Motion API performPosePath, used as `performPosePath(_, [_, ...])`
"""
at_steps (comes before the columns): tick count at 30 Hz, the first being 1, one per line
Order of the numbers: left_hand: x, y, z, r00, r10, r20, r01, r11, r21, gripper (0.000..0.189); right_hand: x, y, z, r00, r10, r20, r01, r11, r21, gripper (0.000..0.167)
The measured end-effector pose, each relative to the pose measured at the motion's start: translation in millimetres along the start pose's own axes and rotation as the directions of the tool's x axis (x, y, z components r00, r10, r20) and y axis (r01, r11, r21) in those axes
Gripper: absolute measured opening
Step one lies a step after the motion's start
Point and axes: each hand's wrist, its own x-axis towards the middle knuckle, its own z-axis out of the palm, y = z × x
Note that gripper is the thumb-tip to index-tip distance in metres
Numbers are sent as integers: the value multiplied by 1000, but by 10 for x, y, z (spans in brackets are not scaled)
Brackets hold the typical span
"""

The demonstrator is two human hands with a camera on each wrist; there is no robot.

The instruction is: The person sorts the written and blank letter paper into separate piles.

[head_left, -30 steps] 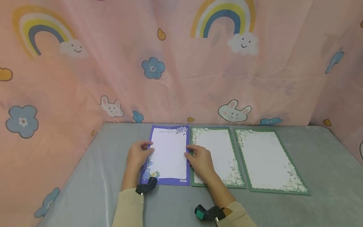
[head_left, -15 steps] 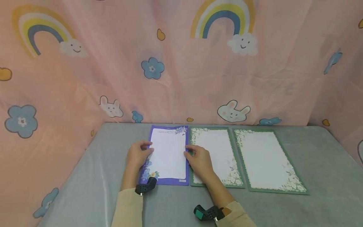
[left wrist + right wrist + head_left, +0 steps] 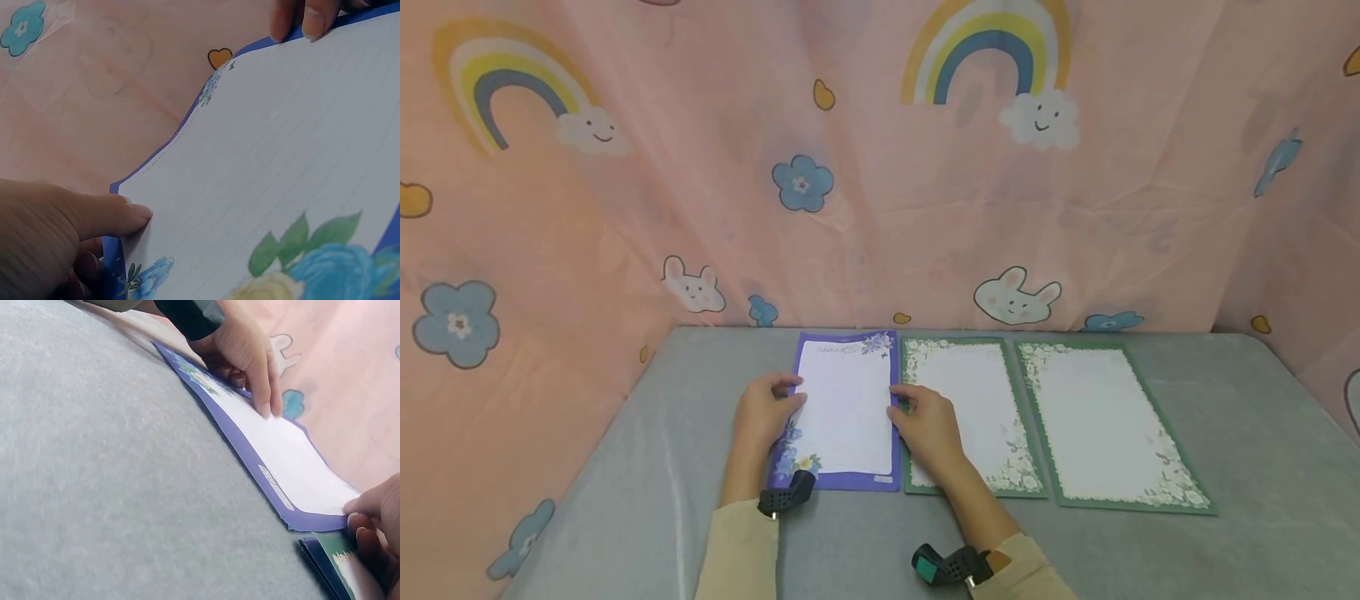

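Observation:
A purple-bordered sheet of letter paper [image 3: 844,408], lined and printed with blue flowers, lies in front of me in the head view. My left hand [image 3: 764,410] pinches its left edge, the thumb on top and fingers beneath, as the left wrist view shows. On the opposite edge, my right hand [image 3: 931,427] pinches the paper between thumb and fingers. The sheet [image 3: 275,437] bows slightly between both hands in the right wrist view. Part of its left border is hidden behind the left hand and wrist camera.
Right of the purple sheet lies green-bordered floral paper [image 3: 966,392], partly under my right forearm. Another green-bordered paper [image 3: 1108,425] lies farther right. The nearer green one [image 3: 350,562] shows stacked layers at its edge. A pink printed curtain [image 3: 880,242] hangs behind the grey table [image 3: 850,550].

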Motion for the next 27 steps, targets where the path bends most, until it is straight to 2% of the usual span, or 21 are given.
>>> performPosePath(13, [-6,41,38,1000,-10,-25,10,1000,-3,29,14,21,-3,1000,-5,-7,5,999,-32,34])
performPosePath(27, [-38,69,14,1000,-8,-21,8,1000,2,31,11,14,-12,1000,25,18,-25,1000,-1,39])
